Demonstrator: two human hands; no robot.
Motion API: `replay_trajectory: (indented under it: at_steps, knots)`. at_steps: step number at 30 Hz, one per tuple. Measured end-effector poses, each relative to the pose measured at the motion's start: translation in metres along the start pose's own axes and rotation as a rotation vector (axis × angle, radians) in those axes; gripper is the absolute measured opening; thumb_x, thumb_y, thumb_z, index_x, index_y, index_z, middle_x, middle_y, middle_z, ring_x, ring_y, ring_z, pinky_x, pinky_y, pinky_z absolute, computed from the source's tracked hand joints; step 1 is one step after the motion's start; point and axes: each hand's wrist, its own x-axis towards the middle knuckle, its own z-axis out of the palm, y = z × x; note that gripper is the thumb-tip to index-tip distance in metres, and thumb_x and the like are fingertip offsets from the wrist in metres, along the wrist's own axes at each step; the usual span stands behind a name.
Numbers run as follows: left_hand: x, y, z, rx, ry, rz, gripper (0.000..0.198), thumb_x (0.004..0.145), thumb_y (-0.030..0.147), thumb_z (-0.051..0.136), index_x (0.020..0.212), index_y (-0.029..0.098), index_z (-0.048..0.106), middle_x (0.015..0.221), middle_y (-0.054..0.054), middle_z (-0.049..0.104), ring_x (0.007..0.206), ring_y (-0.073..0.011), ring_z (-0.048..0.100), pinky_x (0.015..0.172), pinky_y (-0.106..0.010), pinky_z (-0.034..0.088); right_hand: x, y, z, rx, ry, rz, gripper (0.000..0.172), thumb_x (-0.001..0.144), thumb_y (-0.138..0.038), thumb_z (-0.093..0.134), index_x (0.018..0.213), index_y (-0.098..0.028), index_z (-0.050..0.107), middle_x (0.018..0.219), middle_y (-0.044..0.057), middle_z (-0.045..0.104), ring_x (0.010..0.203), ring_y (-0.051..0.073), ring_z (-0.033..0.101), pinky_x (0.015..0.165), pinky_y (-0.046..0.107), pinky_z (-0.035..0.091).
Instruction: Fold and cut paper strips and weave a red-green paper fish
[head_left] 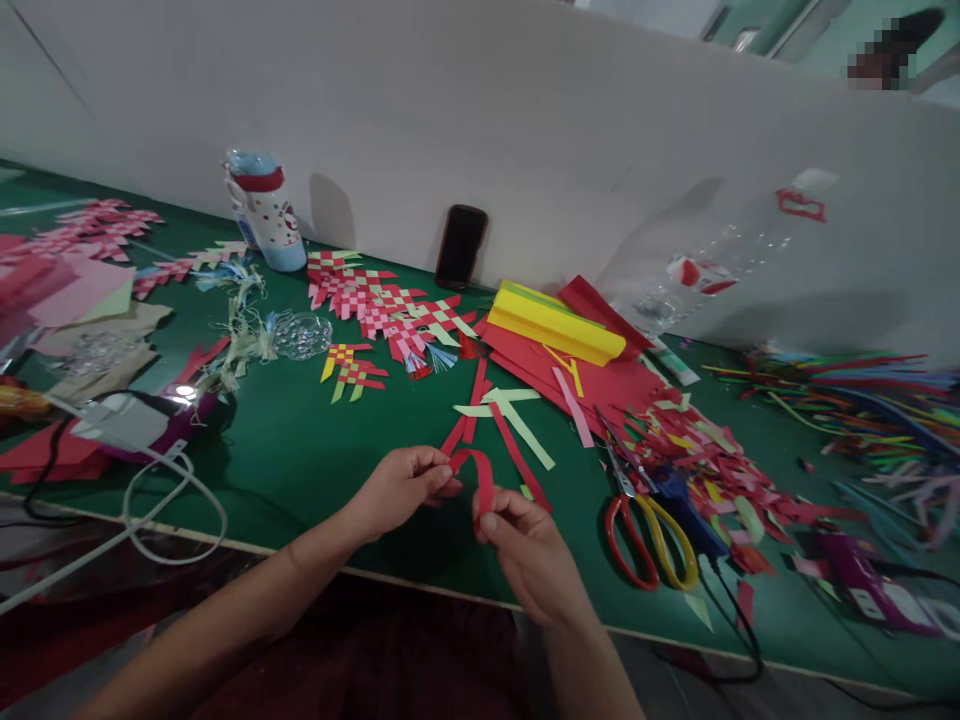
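A red paper strip (484, 478) arches between my two hands above the table's front edge. My left hand (411, 487) pinches one end between thumb and fingers. Lower and to the right, my right hand (523, 540) grips the other end. Just beyond them lie loose red strips (517, 450) and pale green strips (527, 430) on the green table. Scissors (637, 520) with one red and one yellow handle rest to the right of my right hand. Small woven paper fish (352, 372) in yellow, red and green lie farther off to the left.
Stacked red and yellow paper (555, 322) lies behind the strips, with a heap of paper scraps (705, 450) to its right. A phone (461, 246) leans on the wall. A bottle (271, 215) stands back left; a clear plastic bottle (701, 275) is back right. White cable (176, 555) crosses the left edge.
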Motion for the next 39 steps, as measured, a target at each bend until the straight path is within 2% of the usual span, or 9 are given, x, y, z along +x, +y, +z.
replay_trajectory:
  at_steps: [6,12,24,27,29,31,35,37,39]
  knots:
    - [-0.005,-0.002,0.012,-0.196,-0.03,-0.051,0.041,0.068,0.049,0.078,0.076,0.012,0.063,0.069,-0.001,0.064,0.062,-0.0109,0.062,0.059,-0.021,0.047,0.017,0.001,0.019,-0.007,0.138,-0.149,0.021,0.067,-0.038,0.081,0.075,-0.022,0.071,0.072,-0.001,0.065,0.07,0.014,0.057,0.07,0.029,0.049]
    - [-0.01,0.002,0.017,-0.323,-0.019,-0.079,0.039,0.063,0.045,0.083,0.08,0.012,0.069,0.073,-0.002,0.068,0.069,-0.0139,0.067,0.069,-0.026,0.054,0.02,0.01,0.02,-0.164,0.172,-0.31,0.016,0.076,-0.034,0.074,0.07,-0.021,0.067,0.084,-0.001,0.055,0.079,0.013,0.054,0.071,0.025,0.048]
    - [-0.014,0.003,0.022,-0.302,-0.097,-0.005,0.034,0.075,0.042,0.073,0.094,0.014,0.074,0.084,-0.005,0.072,0.076,-0.0145,0.067,0.08,-0.029,0.053,0.023,0.024,0.016,-0.274,0.282,-0.266,0.023,0.08,-0.043,0.068,0.08,-0.02,0.067,0.101,0.004,0.057,0.088,0.016,0.055,0.071,0.026,0.049]
    - [-0.013,0.002,0.022,-0.256,-0.076,0.043,0.031,0.077,0.041,0.072,0.091,0.014,0.073,0.083,-0.003,0.071,0.074,-0.0125,0.064,0.077,-0.026,0.051,0.022,0.026,0.018,-0.281,0.296,-0.306,0.021,0.08,-0.041,0.068,0.08,-0.02,0.067,0.101,0.004,0.057,0.091,0.017,0.055,0.079,0.029,0.048]
    - [-0.013,0.0,0.022,-0.246,-0.062,0.064,0.03,0.076,0.041,0.074,0.088,0.014,0.073,0.081,-0.002,0.071,0.074,-0.0119,0.063,0.076,-0.025,0.051,0.02,0.027,0.02,-0.26,0.294,-0.315,0.02,0.08,-0.04,0.069,0.081,-0.02,0.068,0.102,0.005,0.058,0.095,0.018,0.055,0.083,0.031,0.047]
    - [-0.012,-0.002,0.021,-0.245,-0.06,0.062,0.031,0.075,0.042,0.075,0.086,0.013,0.071,0.079,-0.002,0.069,0.073,-0.0122,0.063,0.076,-0.026,0.051,0.019,0.026,0.021,-0.17,0.287,-0.28,0.023,0.079,-0.042,0.07,0.088,-0.021,0.067,0.103,0.005,0.059,0.092,0.019,0.057,0.078,0.03,0.049]
    - [-0.012,-0.002,0.016,-0.125,-0.067,0.049,0.034,0.076,0.046,0.072,0.079,0.013,0.068,0.074,-0.001,0.067,0.07,-0.0126,0.061,0.072,-0.025,0.05,0.017,0.018,0.021,0.022,0.222,-0.19,0.044,0.074,-0.042,0.075,0.113,-0.028,0.06,0.102,0.003,0.062,0.087,0.017,0.058,0.073,0.029,0.049]
    - [-0.014,-0.002,0.014,-0.018,-0.086,0.083,0.034,0.08,0.046,0.067,0.078,0.013,0.067,0.072,-0.001,0.065,0.069,-0.0118,0.059,0.07,-0.023,0.048,0.017,0.014,0.019,0.02,0.131,-0.134,0.046,0.071,-0.039,0.078,0.111,-0.027,0.061,0.099,0.003,0.064,0.085,0.016,0.059,0.072,0.028,0.049]
    - [-0.015,-0.002,0.012,0.08,-0.11,0.123,0.033,0.084,0.045,0.062,0.077,0.013,0.067,0.071,-0.001,0.065,0.068,-0.0113,0.058,0.068,-0.022,0.046,0.017,0.012,0.017,0.0,0.06,-0.076,0.037,0.069,-0.038,0.08,0.101,-0.024,0.066,0.091,0.002,0.065,0.078,0.015,0.058,0.067,0.027,0.048]
